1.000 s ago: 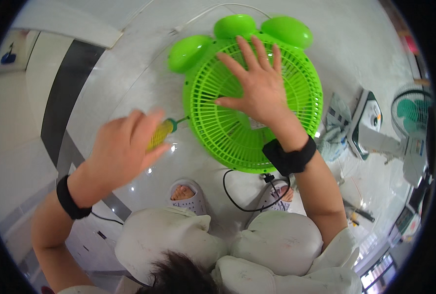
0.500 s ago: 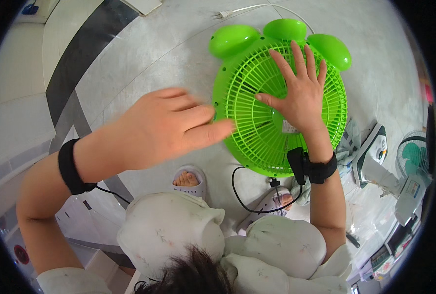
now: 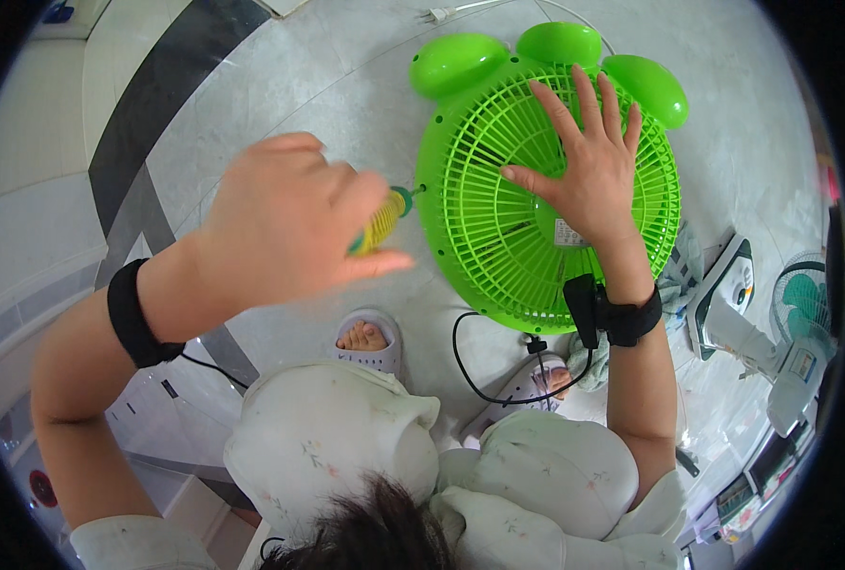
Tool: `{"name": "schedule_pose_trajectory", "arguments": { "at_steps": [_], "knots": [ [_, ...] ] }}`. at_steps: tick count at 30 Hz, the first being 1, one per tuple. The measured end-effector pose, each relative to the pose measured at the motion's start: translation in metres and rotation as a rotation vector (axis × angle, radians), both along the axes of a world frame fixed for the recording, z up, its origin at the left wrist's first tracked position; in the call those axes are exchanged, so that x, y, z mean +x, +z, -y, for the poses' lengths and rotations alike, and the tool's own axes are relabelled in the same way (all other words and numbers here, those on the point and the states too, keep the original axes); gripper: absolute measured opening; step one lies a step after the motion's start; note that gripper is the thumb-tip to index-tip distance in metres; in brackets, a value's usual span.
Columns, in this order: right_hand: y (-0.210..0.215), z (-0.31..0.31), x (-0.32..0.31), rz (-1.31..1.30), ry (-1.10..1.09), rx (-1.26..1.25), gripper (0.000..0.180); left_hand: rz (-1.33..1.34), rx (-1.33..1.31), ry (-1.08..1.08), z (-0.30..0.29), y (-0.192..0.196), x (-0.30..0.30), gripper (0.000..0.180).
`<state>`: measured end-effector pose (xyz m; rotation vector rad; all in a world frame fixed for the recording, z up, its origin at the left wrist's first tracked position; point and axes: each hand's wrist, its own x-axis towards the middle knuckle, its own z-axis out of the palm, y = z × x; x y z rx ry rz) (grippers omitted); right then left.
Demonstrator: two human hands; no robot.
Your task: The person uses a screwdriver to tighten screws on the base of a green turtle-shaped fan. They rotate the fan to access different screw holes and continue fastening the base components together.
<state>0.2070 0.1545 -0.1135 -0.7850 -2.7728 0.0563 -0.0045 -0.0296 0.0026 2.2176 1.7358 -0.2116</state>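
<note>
Position: one head-worn fisheye camera, above the person's knees and forearms.
Direction: straight down at the tiled floor [image 3: 251,76].
Nearness: close; the left hand [image 3: 289,223] looms large and blurred, the right hand [image 3: 588,166] lies flat on the green fan grille [image 3: 498,218].
Rim: straight floor lines bend; corners are black.
Shared view: single view only.

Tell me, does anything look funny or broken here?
Nothing looks broken. The green fan lies flat on the floor rather than standing, with the right hand spread on its grille. The left hand holds a yellow-handled screwdriver at its rim.
</note>
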Motion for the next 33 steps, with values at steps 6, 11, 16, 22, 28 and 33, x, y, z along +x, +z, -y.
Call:
{"name": "schedule_pose_trajectory", "arguments": {
  "at_steps": [6,11,16,22,28,33],
  "knots": [
    [0.000,0.000,-0.002,-0.042,0.008,0.011,0.083,0.077,0.555,-0.381,-0.007,-0.014,0.001,0.034],
    [-0.001,0.000,-0.001,-0.050,0.012,0.019,0.083,0.092,0.209,-0.271,0.007,-0.005,-0.011,0.036],
    [-0.002,-0.001,0.000,-0.015,0.003,0.008,0.085,0.107,0.209,-0.177,0.004,-0.004,-0.013,0.041],
    [-0.003,0.000,0.000,-0.068,0.009,0.018,0.083,0.152,0.294,-0.293,-0.006,-0.003,-0.017,0.051],
    [-0.003,-0.002,-0.002,-0.057,0.008,0.034,0.083,0.077,0.215,-0.133,-0.001,-0.004,-0.015,0.037],
    [-0.004,-0.003,-0.002,-0.051,0.012,0.044,0.084,0.209,-0.008,-0.158,0.003,-0.003,-0.008,0.034]
  ]
}}
